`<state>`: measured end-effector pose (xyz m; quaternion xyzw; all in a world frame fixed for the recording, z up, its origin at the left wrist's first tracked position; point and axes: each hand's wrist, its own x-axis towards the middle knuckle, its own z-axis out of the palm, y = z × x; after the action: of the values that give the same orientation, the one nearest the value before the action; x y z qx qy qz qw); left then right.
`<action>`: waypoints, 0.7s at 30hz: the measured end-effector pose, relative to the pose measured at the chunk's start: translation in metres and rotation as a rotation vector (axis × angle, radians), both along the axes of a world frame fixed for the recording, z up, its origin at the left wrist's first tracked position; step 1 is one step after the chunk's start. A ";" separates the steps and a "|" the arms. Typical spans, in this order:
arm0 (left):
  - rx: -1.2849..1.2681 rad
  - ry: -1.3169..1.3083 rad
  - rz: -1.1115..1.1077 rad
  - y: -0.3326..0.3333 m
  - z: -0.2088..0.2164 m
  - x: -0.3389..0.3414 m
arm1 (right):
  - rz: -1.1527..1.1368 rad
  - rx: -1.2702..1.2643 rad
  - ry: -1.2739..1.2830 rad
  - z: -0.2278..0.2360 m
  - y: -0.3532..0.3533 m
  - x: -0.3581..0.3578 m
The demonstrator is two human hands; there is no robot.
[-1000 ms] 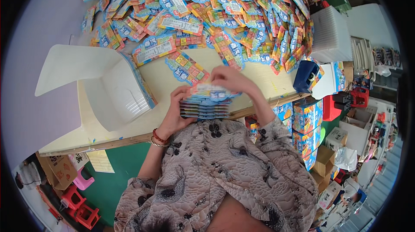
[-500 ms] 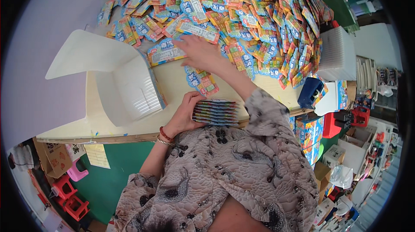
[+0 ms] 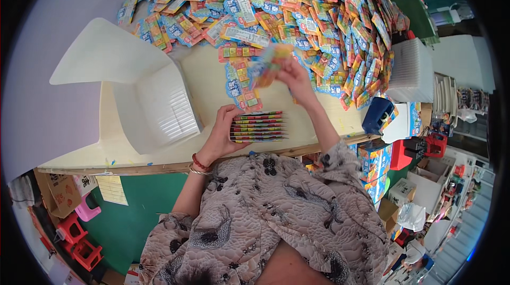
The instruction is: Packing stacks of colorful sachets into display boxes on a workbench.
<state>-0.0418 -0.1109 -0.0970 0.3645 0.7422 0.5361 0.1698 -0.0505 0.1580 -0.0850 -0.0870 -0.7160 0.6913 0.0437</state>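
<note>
My left hand grips the left end of a stack of colourful flat packets, seen edge-on near the table's front edge. Raised to the right of the table's middle, my right hand pinches another packet, smeared by motion. Between the hands and the pile, a loose packet lies on the table, its lower end just above the stack. The large heap of packets, bright orange, yellow and blue, spreads across the far side.
An open white carton with its flap up stands left of my left hand. To the right are a dark blue tape dispenser and nested clear plastic trays. The wooden table edge runs in front of me.
My right hand has lifted a packet off the near side of the heap and moved right with it. My left hand and the stack have shifted slightly left and away from my body.
</note>
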 end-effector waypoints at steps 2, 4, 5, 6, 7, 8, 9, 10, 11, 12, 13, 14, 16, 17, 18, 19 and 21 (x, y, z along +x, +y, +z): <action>0.042 -0.018 0.014 -0.001 -0.003 0.004 | -0.059 -0.252 -0.162 0.001 -0.013 0.036; 0.043 -0.049 -0.021 0.001 0.004 0.002 | 0.045 -0.172 -0.236 -0.010 -0.010 0.061; 0.043 -0.076 -0.045 0.002 0.007 0.002 | 0.160 -0.093 -0.307 -0.010 -0.007 0.067; 0.039 -0.076 -0.048 0.001 0.008 0.002 | 0.157 -0.096 -0.306 -0.008 -0.002 0.071; 0.014 -0.032 -0.119 0.000 0.008 0.003 | 0.292 -0.159 -0.282 -0.006 0.003 0.075; -0.009 0.012 -0.192 -0.001 0.009 0.004 | 0.424 -0.218 -0.256 -0.001 0.007 0.077; -0.012 0.016 -0.195 -0.002 0.009 0.005 | 0.497 -0.051 -0.244 0.004 0.013 0.075; -0.007 0.002 -0.179 -0.004 0.008 0.007 | 0.494 -0.052 -0.239 0.012 0.022 0.072; 0.002 -0.012 -0.165 -0.004 0.009 0.008 | 0.486 0.103 -0.258 0.029 0.031 0.069; 0.003 -0.010 -0.170 -0.004 0.011 0.009 | 0.477 0.258 -0.276 0.038 0.036 0.068; -0.025 0.019 -0.162 -0.004 0.014 0.009 | 0.262 0.132 -0.232 0.032 0.036 0.069; -0.055 0.048 -0.152 -0.004 0.017 0.010 | 0.261 0.132 -0.229 0.035 0.034 0.069; -0.047 0.039 -0.133 -0.005 0.012 0.014 | 0.359 0.024 -0.159 0.041 0.029 0.072; -0.040 0.024 -0.116 -0.005 0.011 0.014 | 0.357 0.022 -0.159 0.038 0.029 0.073; -0.041 0.023 -0.119 -0.005 0.011 0.014 | 0.431 0.173 -0.172 0.032 0.029 0.075; -0.022 0.030 -0.098 -0.004 0.012 0.015 | 0.502 0.325 -0.186 0.026 0.031 0.077; -0.001 0.038 -0.079 -0.002 0.012 0.018 | 0.527 0.411 -0.149 0.015 0.034 0.084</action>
<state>-0.0235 -0.1132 -0.0849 0.4035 0.7305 0.5217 0.1771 0.0333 0.1921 -0.0702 0.0612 -0.8395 0.5118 -0.1722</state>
